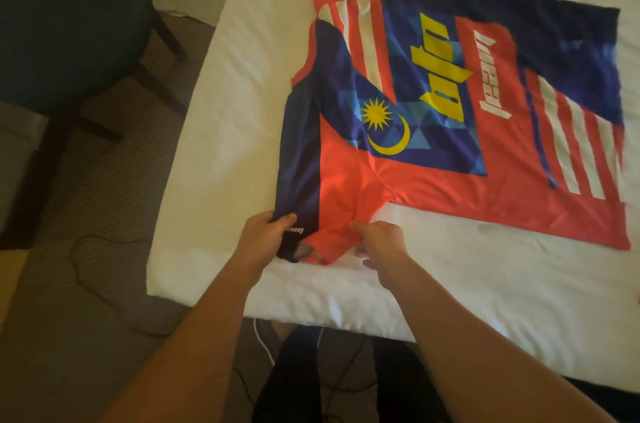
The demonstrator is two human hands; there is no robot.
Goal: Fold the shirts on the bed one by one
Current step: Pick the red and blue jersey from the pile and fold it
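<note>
— How far along is the folding?

— Barely begun, I'd say. One jersey (450, 104), red and blue with a yellow star and crescent, lies spread nearly flat on the white bed (225, 132), its body reaching toward the far side and its near sleeve (322, 201) pointing at the bed's near edge.

— And the hands?

— Both on that sleeve's cuff, close to the near edge. The left hand (266, 232) grips the dark blue side of the cuff, thumb on top. The right hand (379, 239) pinches the red side just beside it, with the lower fingers loosely curled.

— So no fold made yet?

— The body shows none that I can see. The far sleeve looks bunched at the far edge. This sleeve likely comes in first, then the sides, then the halving.

— Other shirts?

— None in sight from here, folded or waiting.
</note>
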